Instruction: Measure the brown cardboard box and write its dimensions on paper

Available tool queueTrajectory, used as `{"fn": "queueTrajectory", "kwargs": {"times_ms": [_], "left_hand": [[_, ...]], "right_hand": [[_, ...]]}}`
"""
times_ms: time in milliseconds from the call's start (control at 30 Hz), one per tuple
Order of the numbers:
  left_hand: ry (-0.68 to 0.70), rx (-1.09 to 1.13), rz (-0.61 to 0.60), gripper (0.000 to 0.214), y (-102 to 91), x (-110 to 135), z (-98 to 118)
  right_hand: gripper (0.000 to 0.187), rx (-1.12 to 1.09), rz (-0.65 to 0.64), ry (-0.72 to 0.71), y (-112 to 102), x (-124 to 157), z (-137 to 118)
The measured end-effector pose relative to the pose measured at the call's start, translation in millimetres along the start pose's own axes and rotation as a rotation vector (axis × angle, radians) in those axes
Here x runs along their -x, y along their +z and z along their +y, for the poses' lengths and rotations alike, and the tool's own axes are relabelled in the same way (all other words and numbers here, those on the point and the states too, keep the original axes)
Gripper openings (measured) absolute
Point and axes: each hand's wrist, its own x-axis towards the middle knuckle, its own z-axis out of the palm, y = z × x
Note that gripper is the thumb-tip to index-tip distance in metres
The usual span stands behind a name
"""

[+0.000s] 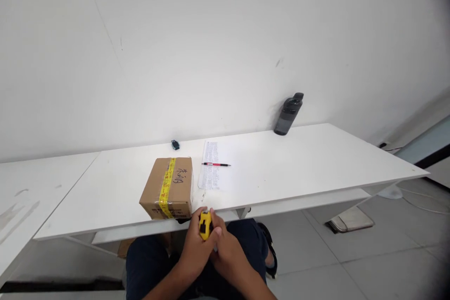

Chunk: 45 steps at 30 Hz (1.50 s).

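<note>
A yellow and black tape measure (205, 225) is held between my two hands, just in front of the table edge and above my lap. My left hand (195, 246) grips its left side, and my right hand (225, 243) closes on it from the right. No blade shows drawn out of the case. Just beyond my left hand, a cardboard box (181, 187) sealed with yellow printed tape sits near the front edge, with handwriting on its top. To the box's right lies a sheet of written paper (210, 178) with a red and black pen (216, 164) across it.
A dark bottle (288, 115) stands on the white table (281, 168) near the wall. A small dark watch-like object (175, 145) lies behind the box. Below the table, a flat light-coloured object (352, 220) rests on the tiled floor to the right.
</note>
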Motion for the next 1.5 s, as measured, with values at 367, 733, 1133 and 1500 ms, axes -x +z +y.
{"fn": "queueTrajectory", "kwargs": {"times_ms": [367,733,1133,1500], "left_hand": [[0.126,-0.271,0.140,0.040,-1.9,15.8,-36.2],[0.256,-0.153,0.125,0.035,-15.0,-133.2,31.1],[0.312,-0.506,0.266,0.036,-38.8,-207.9,17.3],[0.157,-0.284,0.302,0.036,-46.3,-224.5,-5.4]], "right_hand": [[0.055,0.548,-0.076,0.213,-65.5,-178.7,94.1],[0.047,0.573,-0.136,0.225,-37.5,-146.4,84.8],[0.047,-0.533,0.221,0.297,-28.1,-96.5,56.3],[0.042,-0.454,0.253,0.316,-23.3,-248.6,101.2]]}}
